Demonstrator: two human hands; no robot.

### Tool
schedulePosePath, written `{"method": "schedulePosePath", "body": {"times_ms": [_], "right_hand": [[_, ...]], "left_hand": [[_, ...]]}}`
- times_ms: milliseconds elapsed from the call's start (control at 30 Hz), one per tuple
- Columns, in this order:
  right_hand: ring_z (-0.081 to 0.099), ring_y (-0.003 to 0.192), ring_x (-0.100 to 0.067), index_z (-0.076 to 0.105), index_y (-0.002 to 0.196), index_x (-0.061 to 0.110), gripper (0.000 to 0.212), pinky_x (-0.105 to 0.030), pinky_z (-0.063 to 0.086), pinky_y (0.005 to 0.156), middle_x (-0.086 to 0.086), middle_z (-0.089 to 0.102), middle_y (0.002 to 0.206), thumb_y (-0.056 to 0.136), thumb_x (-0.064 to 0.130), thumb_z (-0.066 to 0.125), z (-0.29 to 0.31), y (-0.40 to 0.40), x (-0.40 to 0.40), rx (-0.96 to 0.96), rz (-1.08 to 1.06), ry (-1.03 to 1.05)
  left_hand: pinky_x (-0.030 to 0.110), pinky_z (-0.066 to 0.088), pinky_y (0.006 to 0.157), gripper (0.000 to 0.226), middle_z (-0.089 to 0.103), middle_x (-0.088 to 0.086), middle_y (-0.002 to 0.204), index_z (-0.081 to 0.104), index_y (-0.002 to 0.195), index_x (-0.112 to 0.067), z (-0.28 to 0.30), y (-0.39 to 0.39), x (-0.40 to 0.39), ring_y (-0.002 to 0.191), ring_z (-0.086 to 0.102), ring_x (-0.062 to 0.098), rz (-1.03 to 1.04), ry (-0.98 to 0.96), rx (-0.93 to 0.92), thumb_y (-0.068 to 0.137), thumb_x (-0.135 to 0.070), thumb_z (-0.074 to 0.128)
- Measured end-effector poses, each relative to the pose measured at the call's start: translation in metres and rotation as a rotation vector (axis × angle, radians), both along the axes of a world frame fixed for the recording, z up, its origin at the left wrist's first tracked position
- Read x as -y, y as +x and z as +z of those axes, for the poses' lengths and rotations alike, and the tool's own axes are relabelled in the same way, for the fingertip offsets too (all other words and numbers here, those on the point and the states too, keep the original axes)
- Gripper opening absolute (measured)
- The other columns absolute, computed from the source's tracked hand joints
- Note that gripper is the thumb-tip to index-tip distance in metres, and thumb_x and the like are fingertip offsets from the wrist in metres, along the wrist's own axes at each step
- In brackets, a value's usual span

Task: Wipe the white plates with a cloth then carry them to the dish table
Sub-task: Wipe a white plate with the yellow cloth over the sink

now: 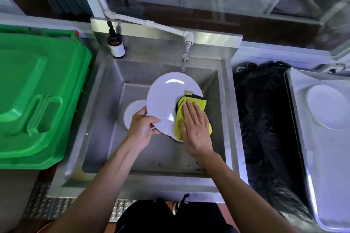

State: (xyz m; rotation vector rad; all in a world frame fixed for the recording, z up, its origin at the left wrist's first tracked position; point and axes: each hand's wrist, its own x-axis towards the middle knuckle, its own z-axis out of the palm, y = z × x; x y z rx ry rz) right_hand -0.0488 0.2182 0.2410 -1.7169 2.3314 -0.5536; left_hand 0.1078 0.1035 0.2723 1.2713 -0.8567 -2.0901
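A large white plate (166,98) is held tilted above the basin of the stainless steel sink (106,138), roughly over its middle, with its face turned up toward the camera. The left hand (142,126) grips the plate's lower left rim, thumb curled over the front face and fingers behind. The right hand (195,128) lies flat with straight fingers on a yellow-green microfiber cloth (189,111), pressing it against the plate's right side; a dark layer of the cloth and a small pale tag show at its upper edge. A second, smaller white plate (132,111) sits low in the sink, partly hidden behind the left hand and the held plate. Just below the held plate's lower edge a sliver of another white rim shows beside the cloth; whether it belongs to a separate plate cannot be told.

At the back of the sink, a white pipe ends in a tap (186,53) pointing down over the basin, and a brown pump bottle (116,43) with a white label stands on the back left ledge. To the left of the sink lies the green lid of a bin (37,91). To the right of the sink is a dark gap filled with something black and tangled, and beyond it a metal surface (310,138) carries a white plate (329,108) lying flat
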Motion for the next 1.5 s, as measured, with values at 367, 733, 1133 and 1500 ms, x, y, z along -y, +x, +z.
{"method": "schedulePosePath", "body": {"times_ms": [367, 733, 1133, 1500], "right_hand": [[0.008, 0.156, -0.025, 0.026, 0.158, 0.013, 0.056, -0.053, 0.016, 0.123, -0.002, 0.019, 0.167, 0.106, 0.033, 0.022, 0.011, 0.004, 0.06, -0.159, -0.078, 0.038], [0.01, 0.156, -0.028, 0.031, 0.157, 0.011, 0.055, -0.057, 0.017, 0.121, -0.003, 0.022, 0.166, 0.106, 0.031, 0.026, 0.032, 0.029, 0.081, -0.234, 0.134, -0.038], [0.005, 0.156, -0.026, 0.022, 0.159, 0.013, 0.061, -0.055, 0.016, 0.122, 0.0, 0.015, 0.168, 0.103, 0.025, 0.041, 0.038, 0.058, 0.084, -0.3, 0.388, -0.102], [0.009, 0.156, -0.023, 0.026, 0.159, 0.015, 0.056, -0.05, 0.012, 0.124, 0.0, 0.02, 0.167, 0.105, 0.031, 0.026, 0.036, 0.046, 0.097, -0.15, -0.083, -0.109]], "left_hand": [[0.059, 0.06, 0.069, 0.037, 0.072, 0.01, 0.092, 0.077, 0.087, -0.019, -0.01, 0.043, 0.058, 0.077, 0.07, 0.03, -0.246, -0.004, -0.077, 0.061, 0.002, 0.061], [0.039, 0.058, 0.059, 0.044, 0.068, 0.014, 0.098, 0.069, 0.108, -0.009, -0.005, 0.058, 0.088, 0.082, 0.066, 0.033, -0.526, -0.015, -0.116, 0.066, 0.001, 0.063], [0.042, 0.058, 0.063, 0.043, 0.064, 0.018, 0.093, 0.059, 0.111, 0.003, -0.001, 0.059, 0.085, 0.083, 0.068, 0.034, -0.682, 0.004, -0.134, 0.069, 0.006, 0.058], [0.037, 0.056, 0.058, 0.037, 0.069, 0.009, 0.088, 0.078, 0.09, -0.02, -0.004, 0.056, 0.072, 0.074, 0.065, 0.03, -0.535, -0.037, -0.082, 0.061, -0.001, 0.063]]}}
